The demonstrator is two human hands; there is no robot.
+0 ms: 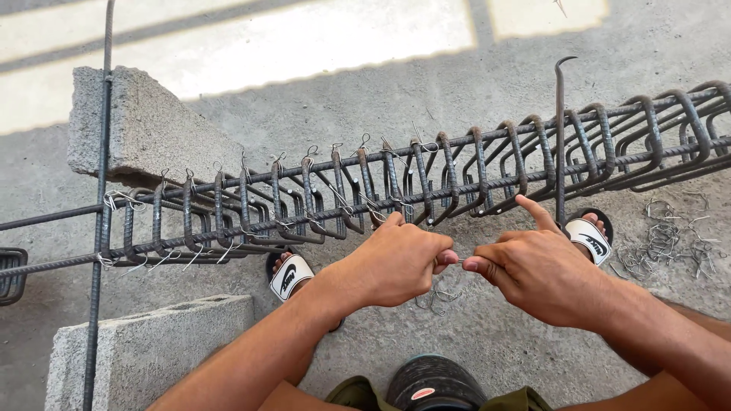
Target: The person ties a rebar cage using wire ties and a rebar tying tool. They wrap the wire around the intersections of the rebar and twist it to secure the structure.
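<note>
On grey concrete floor [396, 91], rebar cage [426, 183]

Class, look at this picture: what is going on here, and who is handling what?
A person stands over a long cage of steel bars resting on concrete blocks. The left hand and the right hand meet just in front of the cage, pinching a short piece of thin wire between them. Many loops on the left part of the cage already carry twisted wire ties. A hooked rod stands against the cage, and a heap of loose wire pieces lies on the ground to the right.
</note>
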